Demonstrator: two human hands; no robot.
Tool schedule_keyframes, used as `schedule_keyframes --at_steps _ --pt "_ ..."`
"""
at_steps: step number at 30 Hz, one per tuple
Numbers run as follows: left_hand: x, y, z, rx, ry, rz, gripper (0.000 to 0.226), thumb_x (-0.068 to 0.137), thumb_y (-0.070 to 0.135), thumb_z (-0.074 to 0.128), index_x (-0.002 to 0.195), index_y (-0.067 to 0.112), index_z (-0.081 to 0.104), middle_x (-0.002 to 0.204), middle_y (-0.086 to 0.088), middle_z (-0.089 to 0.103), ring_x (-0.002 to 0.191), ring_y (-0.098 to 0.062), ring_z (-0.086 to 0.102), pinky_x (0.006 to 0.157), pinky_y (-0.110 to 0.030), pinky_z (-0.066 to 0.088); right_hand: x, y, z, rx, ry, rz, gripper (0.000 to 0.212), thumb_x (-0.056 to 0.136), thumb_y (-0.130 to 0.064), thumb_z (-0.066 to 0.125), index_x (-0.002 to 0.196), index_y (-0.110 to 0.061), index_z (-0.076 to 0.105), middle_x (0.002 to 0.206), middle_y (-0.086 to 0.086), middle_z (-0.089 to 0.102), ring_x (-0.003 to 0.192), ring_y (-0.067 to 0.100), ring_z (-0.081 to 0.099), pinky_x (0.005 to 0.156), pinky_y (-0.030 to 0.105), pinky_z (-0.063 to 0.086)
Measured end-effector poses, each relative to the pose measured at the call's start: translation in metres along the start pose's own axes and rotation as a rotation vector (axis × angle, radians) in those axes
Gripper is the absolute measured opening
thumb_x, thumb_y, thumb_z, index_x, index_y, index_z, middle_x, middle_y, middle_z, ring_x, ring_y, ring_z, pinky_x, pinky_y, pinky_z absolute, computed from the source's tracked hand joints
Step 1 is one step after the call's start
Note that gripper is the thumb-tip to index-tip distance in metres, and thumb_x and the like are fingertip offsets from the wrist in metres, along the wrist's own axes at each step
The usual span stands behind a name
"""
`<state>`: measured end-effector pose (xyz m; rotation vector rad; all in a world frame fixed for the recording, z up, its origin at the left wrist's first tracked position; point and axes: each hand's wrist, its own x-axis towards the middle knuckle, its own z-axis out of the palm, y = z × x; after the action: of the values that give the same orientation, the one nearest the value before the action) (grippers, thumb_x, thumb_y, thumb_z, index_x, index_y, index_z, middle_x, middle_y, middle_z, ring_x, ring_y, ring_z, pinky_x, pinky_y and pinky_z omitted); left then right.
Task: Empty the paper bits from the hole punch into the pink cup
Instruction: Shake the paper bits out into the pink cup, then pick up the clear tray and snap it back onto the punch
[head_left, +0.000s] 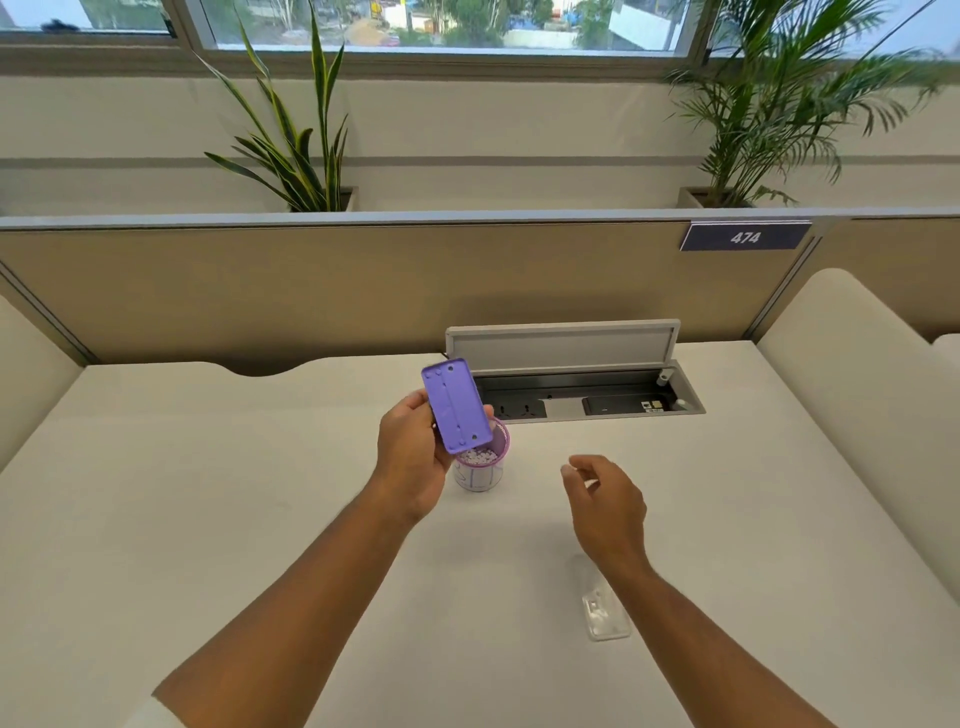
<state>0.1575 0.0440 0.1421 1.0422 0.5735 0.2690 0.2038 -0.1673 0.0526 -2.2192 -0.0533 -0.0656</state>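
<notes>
— So, nearest first: what's that clear thing by the right forearm?

— A small transparent plastic piece (605, 616) lying flat on the table (208, 493). I take it for the punch's bottom cover, though it's too blurred to be sure.

— And the right hand?

— The right hand (605, 501) hangs empty above the table, fingers loosely curled and half spread, touching nothing.

— The left?

— The left hand (415, 460) is closed around the purple hole punch (456, 405), gripping its edges and tilting it with the underside toward the camera, its lower end right over the pink cup (480, 467).

— Anything in the cup?

— White paper bits (475, 457) show inside, so I'd judge the pouring step nearly done.

— Next?

— Probably a shake or tap over the cup to loosen stragglers, keeping the punch above the rim. Beyond stands an open socket box (571, 384) in the table.
</notes>
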Motion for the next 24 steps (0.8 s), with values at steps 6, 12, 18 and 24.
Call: schedule_keyframes --at_steps 6,12,18,24 --pt "-0.048 -0.036 -0.007 -0.050 0.040 -0.130 0.027 0.105 0.017 0.047 0.106 0.014 0.074 0.079 -0.007 0.080 0.063 -0.019 0.074 0.064 -0.036 0.060 -0.036 0.041 -0.021 -0.103 -0.046 0.137 0.026 0.096 -0.038 0.067 0.118 -0.024 0.067 0.101 -0.008 0.066 0.093 0.014 0.061 0.098 0.045 0.045" --pt "-0.084 -0.076 -0.020 -0.097 0.129 -0.294 0.024 0.100 0.009 0.048 0.101 0.006 0.072 0.069 -0.012 0.075 0.062 -0.027 0.071 0.069 -0.037 0.057 -0.073 0.070 -0.035 -0.259 -0.016 0.207 0.031 0.093 -0.042 0.069 0.119 -0.025 0.068 0.104 -0.008 0.063 0.098 0.015 0.062 0.090 0.039 0.034" --pt "-0.110 -0.101 -0.029 -0.089 0.160 -0.359 0.024 0.100 0.009 0.049 0.106 0.001 0.070 0.078 -0.016 0.073 0.069 -0.032 0.070 0.066 -0.038 0.059 -0.095 0.074 -0.040 -0.567 -0.077 0.273 0.055 0.087 -0.069 0.058 0.126 -0.031 0.061 0.118 -0.004 0.064 0.113 0.021 0.061 0.091 0.042 0.038" --pt "-0.129 -0.107 -0.029 -0.099 0.163 -0.374 0.026 0.100 0.011 0.049 0.107 -0.001 0.070 0.074 -0.017 0.072 0.071 -0.036 0.067 0.068 -0.041 0.059 -0.108 0.070 -0.039 -0.720 -0.149 0.299 0.061 0.083 -0.074 0.053 0.126 -0.030 0.054 0.118 -0.005 0.058 0.113 0.019 0.057 0.091 0.042 0.038"
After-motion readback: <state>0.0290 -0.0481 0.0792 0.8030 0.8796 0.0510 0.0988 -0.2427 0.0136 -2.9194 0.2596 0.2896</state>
